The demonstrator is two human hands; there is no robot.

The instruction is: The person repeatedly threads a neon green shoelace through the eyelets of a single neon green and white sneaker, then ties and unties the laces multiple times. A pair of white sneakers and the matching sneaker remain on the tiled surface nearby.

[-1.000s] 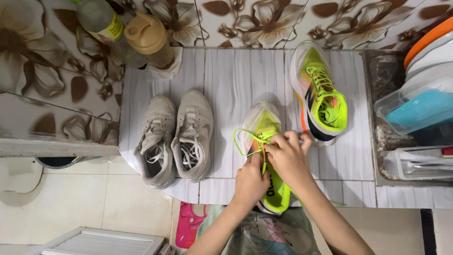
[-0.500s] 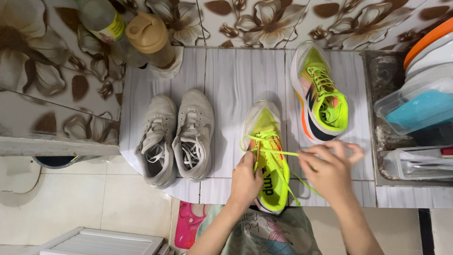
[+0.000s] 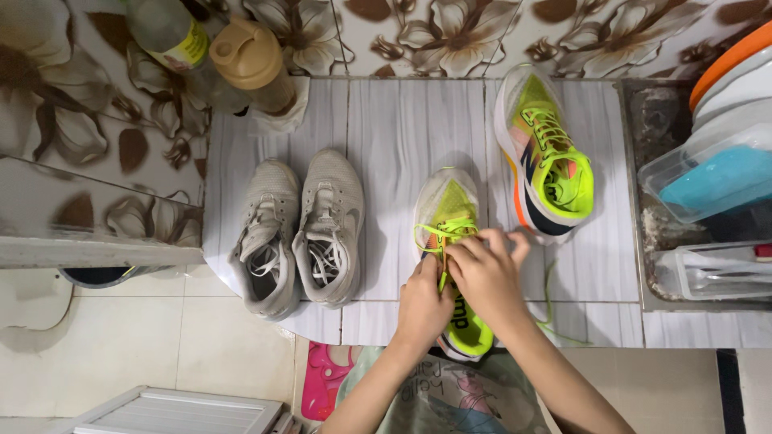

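- Step in hand, as I judge it: lacing the near neon-yellow running shoe (image 3: 452, 241), which lies toe-away at the front of the white plank-patterned counter (image 3: 402, 137), its heel at the front edge.
- My left hand (image 3: 425, 301) rests on the shoe's tongue, fingers closed on the yellow lace (image 3: 438, 233) at the eyelets.
- My right hand (image 3: 486, 273) lies touching the left one over the instep, fingers pinched together on the same lace; a loose end (image 3: 548, 297) trails right across the counter.
- Next move, in my judgement: it calls for keeping the lace taut with one hand while the other works the free end at the eyelets.
- Around: the matching shoe (image 3: 547, 157) lies just beyond to the right; a grey pair of trainers (image 3: 301, 229) lies to the left, well apart.
- Further off: a beige shaker bottle (image 3: 253, 64) at the far left corner, and clear plastic containers (image 3: 708, 181) at the right.
- Nothing lies between my hands and the shoe; only the trailing lace end could snag.
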